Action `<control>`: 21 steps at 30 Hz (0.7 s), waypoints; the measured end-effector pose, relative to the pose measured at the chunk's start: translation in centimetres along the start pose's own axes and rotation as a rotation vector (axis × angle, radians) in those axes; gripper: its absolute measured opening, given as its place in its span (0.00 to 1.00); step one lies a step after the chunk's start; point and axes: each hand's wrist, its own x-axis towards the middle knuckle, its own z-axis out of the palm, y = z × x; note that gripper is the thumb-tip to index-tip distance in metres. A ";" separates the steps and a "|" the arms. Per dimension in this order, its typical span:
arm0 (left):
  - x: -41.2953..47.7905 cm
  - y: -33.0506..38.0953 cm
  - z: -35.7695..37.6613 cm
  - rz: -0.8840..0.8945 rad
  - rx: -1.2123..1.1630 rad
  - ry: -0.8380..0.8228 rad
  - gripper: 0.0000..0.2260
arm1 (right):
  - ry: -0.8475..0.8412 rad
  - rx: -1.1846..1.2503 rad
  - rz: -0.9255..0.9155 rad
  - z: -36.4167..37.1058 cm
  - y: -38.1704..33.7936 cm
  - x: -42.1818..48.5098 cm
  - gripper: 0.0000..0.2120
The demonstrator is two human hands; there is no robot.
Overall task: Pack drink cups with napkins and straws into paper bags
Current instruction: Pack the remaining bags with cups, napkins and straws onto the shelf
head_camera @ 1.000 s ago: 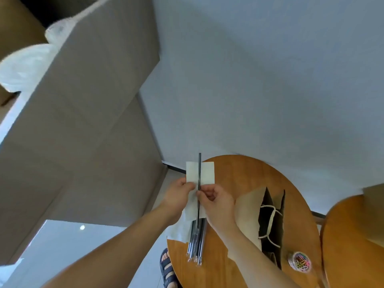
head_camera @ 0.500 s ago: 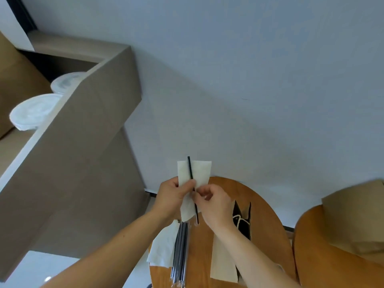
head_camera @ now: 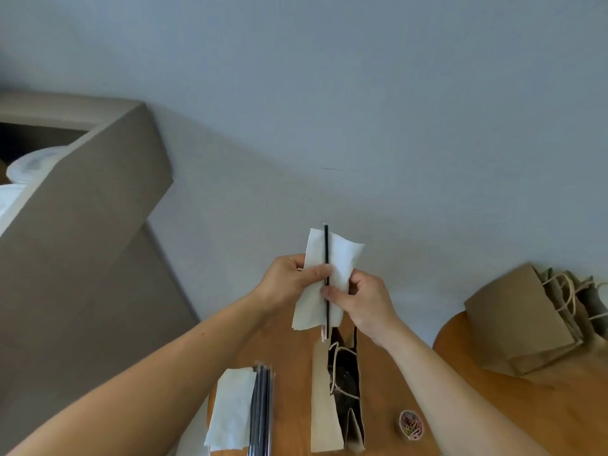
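We hold the napkin (head_camera: 342, 258) and the black straw (head_camera: 326, 245) together in the air, just above the mouth of the open paper bag (head_camera: 322, 416) that stands on the round wooden table (head_camera: 289, 350). Our left hand (head_camera: 289, 281) wraps the napkin's left edge, its thumb pressing across the paper to the straw. Our right hand (head_camera: 368, 301) pinches the straw against the napkin lower down, thumb on top and fingers curled behind.

The napkin is soft, light and limp, so we judge it will sag and crumple wherever it is not backed. The straw is thin, stiff and smooth, and could slide out lengthwise. The pair is best held near the middle, where paper and straw overlap, so one pinch traps both.

The bag's inside is dark. A rounded shape sits low in it, perhaps a cup, but we cannot tell for sure.

Left of the bag on the table lie spare napkins (head_camera: 233, 406) with a bundle of loose straws (head_camera: 261, 406) touching their right edge. To the bag's right, a small round tub (head_camera: 410, 422) holds coloured clips. On the second table (head_camera: 543, 406), at the right, folded bags (head_camera: 513, 327) lie in a stack. At the far left, a cardboard box (head_camera: 98, 209) holds white lids (head_camera: 33, 162), likely on cups.
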 end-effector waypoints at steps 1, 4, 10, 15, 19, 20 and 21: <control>0.2 0.1 0.4 0.003 0.017 -0.010 0.08 | -0.004 -0.017 0.007 -0.6 0.1 0.0 0.05; 0.9 -0.1 1.2 0.030 0.060 -0.020 0.05 | 0.052 -0.077 0.015 -2.2 0.4 0.2 0.04; 0.3 -8.1 1.2 -0.272 0.777 -0.258 0.28 | 0.420 -0.121 0.075 -2.9 2.7 1.7 0.06; -1.6 -14.4 3.6 -0.538 0.895 -0.535 0.44 | 0.307 -0.270 0.191 0.7 6.3 0.4 0.05; -1.8 -16.4 5.5 -0.415 0.778 -0.290 0.19 | 0.202 -0.387 0.260 1.3 8.3 -1.7 0.03; -1.8 -16.7 5.5 -0.413 0.730 -0.258 0.17 | 0.168 -0.418 0.266 1.1 8.6 -2.3 0.04; -1.9 -16.8 5.4 -0.427 0.679 -0.237 0.14 | 0.133 -0.448 0.271 0.7 8.8 -2.7 0.07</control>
